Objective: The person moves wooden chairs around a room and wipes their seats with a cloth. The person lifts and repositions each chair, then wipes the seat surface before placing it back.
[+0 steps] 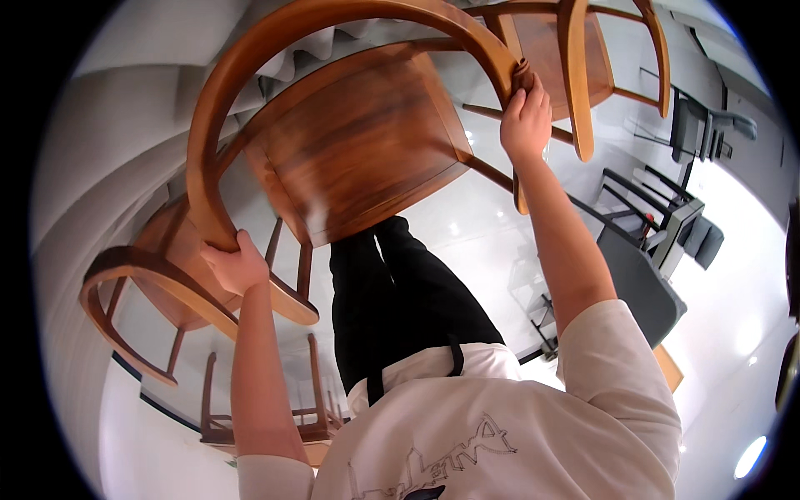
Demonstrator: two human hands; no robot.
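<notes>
In front of me stands a wooden armchair with a curved one-piece back and arm rail (203, 125) and a broad, glossy wooden seat (356, 144). My left hand (240, 262) is wrapped around the rail near its left end. At the other side, my right hand (528, 122) presses a small folded brown cloth (522, 70) against the right arm of the same chair. Its fingers lie over the cloth, and part of the cloth is hidden beneath them. My legs (400, 294) in black trousers are close to the seat's front edge.
A second wooden armchair (556, 56) stands close on the right, another (175, 269) on the left. Pale curtains (137, 150) hang beyond the left side. Wooden legs of upturned furniture (319, 381) show at lower left. Dark office chairs (687, 131) and a grey panel (637, 281) are at right.
</notes>
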